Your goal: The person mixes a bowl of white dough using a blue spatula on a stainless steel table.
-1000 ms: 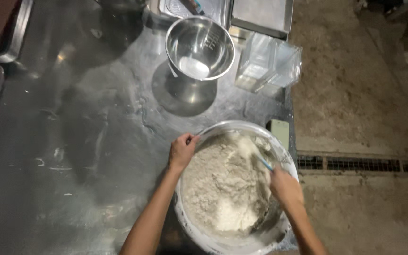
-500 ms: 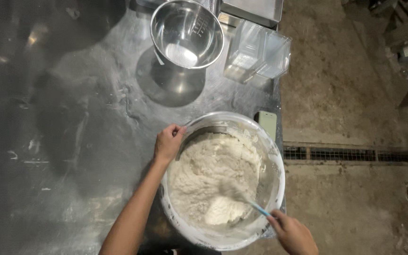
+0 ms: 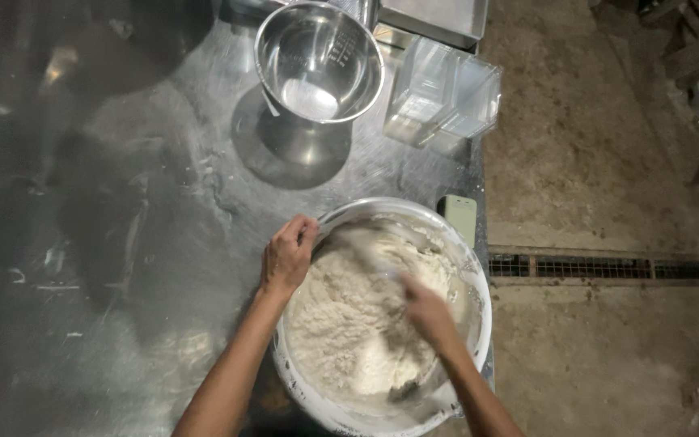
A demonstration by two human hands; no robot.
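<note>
Empty steel bowl (image 3: 319, 61), clear plastic container (image 3: 443, 95), pale green phone (image 3: 461, 217) on floured table (image 3: 107, 243).

Wide metal bowl (image 3: 479, 283) holds pale, floury dough (image 3: 349, 324).

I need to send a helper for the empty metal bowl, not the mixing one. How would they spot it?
Start at the scratched steel worktop and the large white-rimmed bowl of pale floury dough at its near edge. Straight beyond that stands a smaller shiny steel bowl, beside a clear plastic container. Unlike the dough bowl, it holds only a small white patch at the bottom.
</note>
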